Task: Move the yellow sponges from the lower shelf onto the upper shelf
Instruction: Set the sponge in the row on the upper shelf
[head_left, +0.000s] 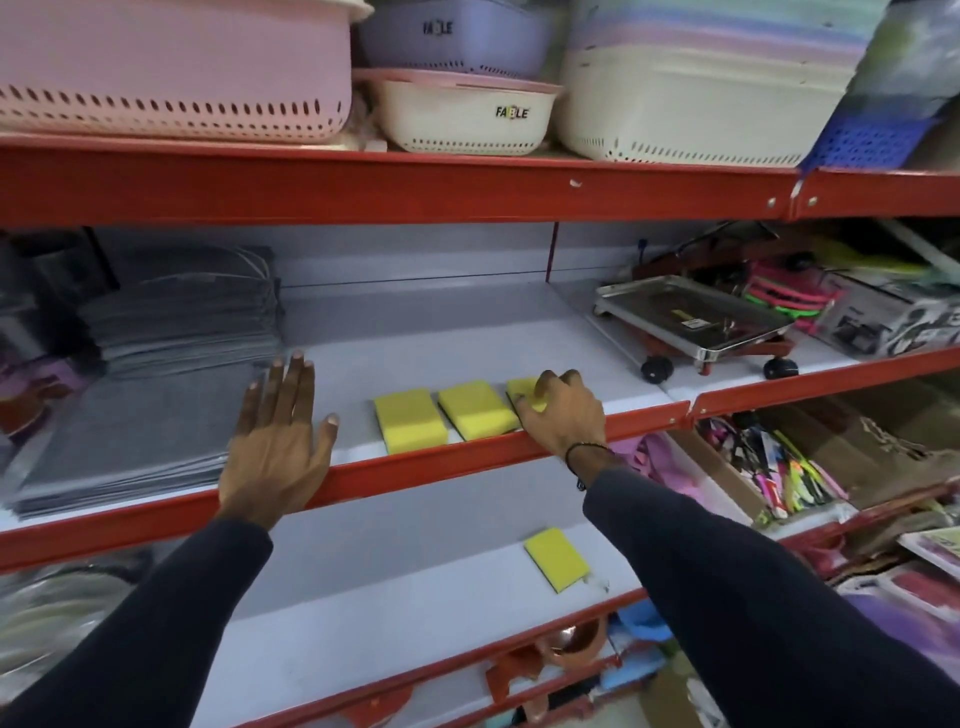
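Note:
Three yellow sponges lie in a row near the front of the upper shelf: a left sponge, a middle sponge, and a right sponge. My right hand covers most of the right sponge, fingers curled on it. One more yellow sponge rests alone on the lower shelf, below my right wrist. My left hand hovers flat with fingers spread over the upper shelf's red front rail, left of the sponges, holding nothing.
Stacked grey mats fill the upper shelf's left. A metal tray on wheels stands at its right. Plastic baskets sit on the top shelf. A box of pens is right of the lower shelf.

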